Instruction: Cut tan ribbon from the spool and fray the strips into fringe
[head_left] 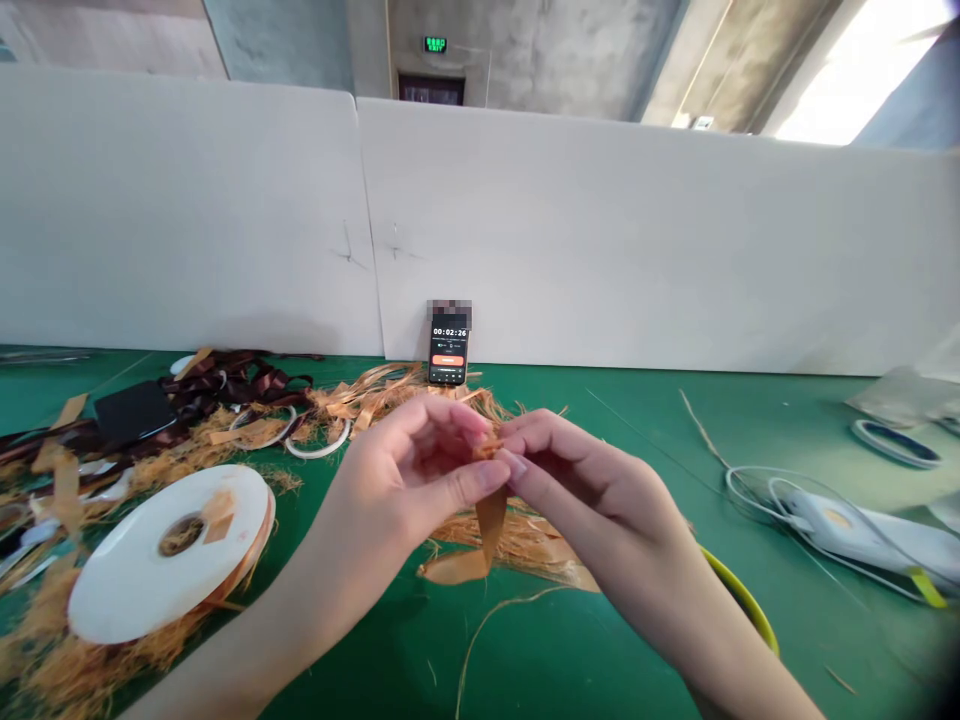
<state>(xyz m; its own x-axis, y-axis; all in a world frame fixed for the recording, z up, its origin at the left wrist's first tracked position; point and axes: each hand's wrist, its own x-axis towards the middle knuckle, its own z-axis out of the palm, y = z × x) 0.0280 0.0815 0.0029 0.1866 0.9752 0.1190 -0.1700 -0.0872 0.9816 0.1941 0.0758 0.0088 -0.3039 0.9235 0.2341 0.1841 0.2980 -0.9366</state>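
Observation:
Both hands meet above the green table. My left hand and my right hand pinch the top of a short orange ribbon strip between thumbs and fingertips. The strip hangs down from the fingers and curls onto the table in a loop at its lower end. Frayed orange threads lie under and behind the hands.
A large white spool of orange ribbon lies flat at the left. Dark brown ribbon and orange scraps are heaped behind it. A phone showing a timer leans on the white partition. A white device with cable lies right; a yellow-rimmed thing sits under my right wrist.

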